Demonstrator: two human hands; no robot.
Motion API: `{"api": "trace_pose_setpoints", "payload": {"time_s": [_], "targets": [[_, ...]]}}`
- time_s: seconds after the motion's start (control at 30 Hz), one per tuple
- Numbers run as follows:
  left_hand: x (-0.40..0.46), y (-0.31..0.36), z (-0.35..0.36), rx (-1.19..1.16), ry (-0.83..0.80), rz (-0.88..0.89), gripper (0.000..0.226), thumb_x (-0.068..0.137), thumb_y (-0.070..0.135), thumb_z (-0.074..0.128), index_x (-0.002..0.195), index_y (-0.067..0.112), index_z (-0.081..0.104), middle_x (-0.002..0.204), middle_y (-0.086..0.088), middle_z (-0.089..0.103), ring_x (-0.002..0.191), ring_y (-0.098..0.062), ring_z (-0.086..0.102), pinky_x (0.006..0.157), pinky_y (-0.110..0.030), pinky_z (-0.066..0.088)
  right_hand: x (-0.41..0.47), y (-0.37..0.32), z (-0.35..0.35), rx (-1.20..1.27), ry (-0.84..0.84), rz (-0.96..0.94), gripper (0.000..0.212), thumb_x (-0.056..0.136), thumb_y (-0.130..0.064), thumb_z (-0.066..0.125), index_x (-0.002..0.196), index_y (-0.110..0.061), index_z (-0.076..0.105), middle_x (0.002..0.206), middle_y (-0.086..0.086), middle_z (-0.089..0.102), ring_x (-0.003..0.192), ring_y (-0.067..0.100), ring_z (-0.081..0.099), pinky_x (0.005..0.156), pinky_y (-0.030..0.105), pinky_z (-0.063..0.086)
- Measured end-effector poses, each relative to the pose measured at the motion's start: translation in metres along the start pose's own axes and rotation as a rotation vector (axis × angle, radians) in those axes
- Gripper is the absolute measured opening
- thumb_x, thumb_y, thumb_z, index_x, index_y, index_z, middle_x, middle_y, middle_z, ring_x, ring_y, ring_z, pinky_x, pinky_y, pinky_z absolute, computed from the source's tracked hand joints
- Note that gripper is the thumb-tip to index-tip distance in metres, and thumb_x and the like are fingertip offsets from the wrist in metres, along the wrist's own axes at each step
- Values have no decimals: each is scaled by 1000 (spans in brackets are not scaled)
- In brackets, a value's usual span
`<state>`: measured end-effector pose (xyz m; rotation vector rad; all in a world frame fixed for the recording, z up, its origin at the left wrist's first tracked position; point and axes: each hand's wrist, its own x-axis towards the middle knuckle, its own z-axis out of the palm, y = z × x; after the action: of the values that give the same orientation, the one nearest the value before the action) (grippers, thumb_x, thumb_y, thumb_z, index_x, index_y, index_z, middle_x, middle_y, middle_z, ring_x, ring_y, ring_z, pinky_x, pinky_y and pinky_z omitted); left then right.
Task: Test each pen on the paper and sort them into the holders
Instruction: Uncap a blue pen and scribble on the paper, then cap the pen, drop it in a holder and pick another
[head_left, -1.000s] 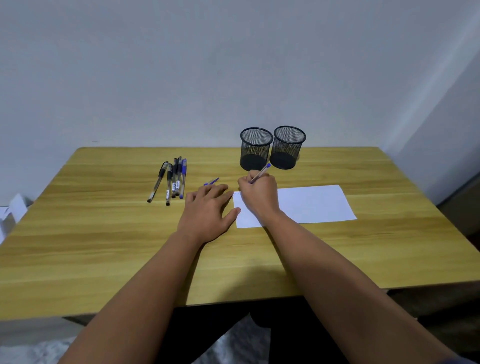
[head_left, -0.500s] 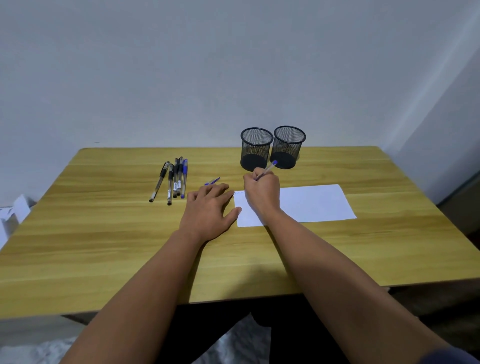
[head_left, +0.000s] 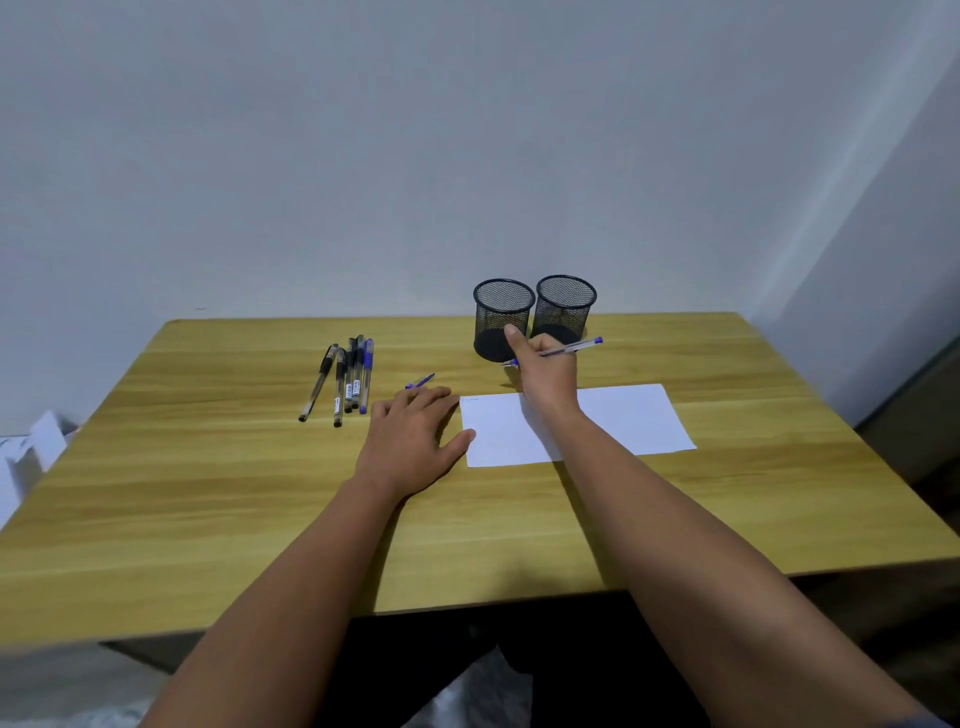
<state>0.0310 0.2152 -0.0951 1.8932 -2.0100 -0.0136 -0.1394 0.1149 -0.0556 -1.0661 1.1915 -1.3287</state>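
My right hand (head_left: 545, 371) grips a clear pen with a blue end (head_left: 576, 347), lifted off the white paper (head_left: 623, 421) and held nearly level just in front of the two black mesh holders (head_left: 503, 317) (head_left: 566, 306). My left hand (head_left: 415, 439) rests flat on the table at the paper's left edge, thumb touching the sheet. A blue pen cap (head_left: 421, 382) lies just beyond its fingertips. Several pens (head_left: 348, 376) lie side by side to the left. Faint marks show at the paper's top left corner.
The wooden table (head_left: 208, 493) stands against a white wall. White paper objects (head_left: 31, 452) sit off the table's left edge. A dark gap runs along the right side by the wall.
My right hand has lifted off the paper and moved away toward the holders, swinging the pen from upright to nearly level. The left hand has stayed put.
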Motion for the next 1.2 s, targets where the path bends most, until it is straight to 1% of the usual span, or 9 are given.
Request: {"api": "trace_pose_setpoints", "payload": {"time_s": [0.1,0.23,0.37,0.47,0.57,0.8,0.93,1.07,1.2], "targets": [[-2,0,-1,-27,27,14,48,91,62,53,130,34,56,133,12,57,128,-17,48,99,-41,34,-6,-10,-3,23,-62,9,41,96,-25,83,72,-12,53,51,-8,49,44,8,41,60,34,46],[5,-2,-7,-20,103,25,51,89,64,52,126,29,60,124,5,60,122,-22,50,94,-45,46,-9,-32,-10,-11,-141,109,29,109,-32,63,97,-8,73,75,4,73,44,8,54,45,22,39],[27,-5,-23,113,96,-86,49,96,49,47,137,24,57,132,-3,58,124,-28,48,99,-47,43,-6,-37,-19,19,-153,108,11,108,-19,62,103,-12,69,82,10,71,45,9,56,44,21,40],[40,-12,-32,248,-53,-207,46,98,42,45,137,22,57,136,-8,55,128,-32,47,103,-50,40,-6,-37,-29,-4,-161,83,16,104,-26,72,94,-13,70,81,8,71,51,9,58,45,22,45],[48,-20,-33,327,-135,-216,36,100,39,47,123,23,69,127,-6,59,122,-31,51,100,-48,43,-5,-37,-37,1,-210,121,22,107,-26,65,107,-9,78,93,8,79,54,8,61,48,23,48],[54,-27,-36,257,-74,-169,25,99,31,52,110,24,73,108,-3,67,101,-29,62,81,-40,49,-2,-32,-48,-80,-251,79,22,104,-23,72,117,-6,79,97,8,77,58,10,58,47,21,45],[49,-23,-43,24,7,-179,20,96,29,59,110,26,73,104,3,74,97,-23,67,73,-33,50,-2,-36,-53,-201,-321,30,17,96,-15,81,111,-7,83,107,15,83,55,5,62,49,19,44],[46,-16,-56,-219,24,-157,17,93,28,63,105,30,75,96,11,74,89,-13,68,74,-33,53,-6,-41,-52,-360,-370,-29,13,92,-9,84,105,-10,84,93,16,82,52,2,59,49,19,40],[45,-8,-69,-298,44,-101,15,95,24,66,106,24,76,99,10,74,84,-10,67,76,-33,54,-9,-46,-52,-486,-385,-82,12,91,-7,83,91,-18,85,57,-15,67,47,1,51,46,21,40]]}}
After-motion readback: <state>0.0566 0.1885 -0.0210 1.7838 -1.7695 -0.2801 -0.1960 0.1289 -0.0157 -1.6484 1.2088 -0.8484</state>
